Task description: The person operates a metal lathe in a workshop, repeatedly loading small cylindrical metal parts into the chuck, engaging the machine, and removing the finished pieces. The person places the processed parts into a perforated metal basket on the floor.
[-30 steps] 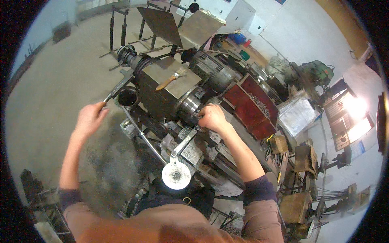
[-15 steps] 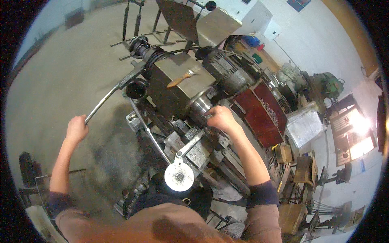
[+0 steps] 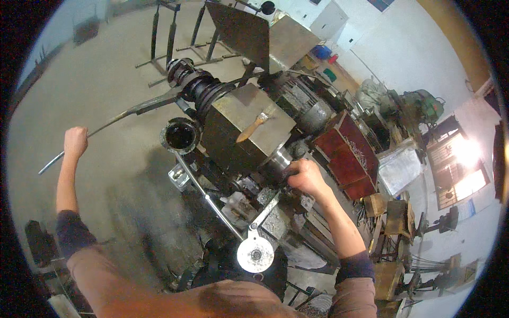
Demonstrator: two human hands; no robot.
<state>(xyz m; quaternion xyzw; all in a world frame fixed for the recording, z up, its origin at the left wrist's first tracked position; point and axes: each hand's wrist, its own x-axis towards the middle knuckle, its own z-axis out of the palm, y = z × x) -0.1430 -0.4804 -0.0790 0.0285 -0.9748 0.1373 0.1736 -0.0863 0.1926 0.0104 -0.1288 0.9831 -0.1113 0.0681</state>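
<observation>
My left hand (image 3: 76, 141) is wrapped around a long metal lever (image 3: 114, 118), whose bare end sticks out past my fist. The lever runs to the dark pulley end of a greasy lathe-like machine (image 3: 225, 132). At the machine's near side my right hand (image 3: 307, 177) is closed against the shiny round spindle (image 3: 278, 159); whatever its fingertips grip is hidden. A paintbrush (image 3: 253, 128) with a wooden handle lies on top of the machine's metal housing. Closer to my body, a white round disc (image 3: 255, 254) sits on a bracket.
A dark round cup (image 3: 180, 134) stands out from the machine's left side, above a slanting metal rod (image 3: 207, 196). To the right are a red bin (image 3: 347, 153) of metal shavings and a silvery sheet-metal box (image 3: 400, 167). Metal stands (image 3: 172, 34) and large plates rise behind.
My left hand has moved up and outward with the lever, which lies flatter, its end now showing beyond the fist. My right hand stays at the spindle. The whole view has shifted slightly.
</observation>
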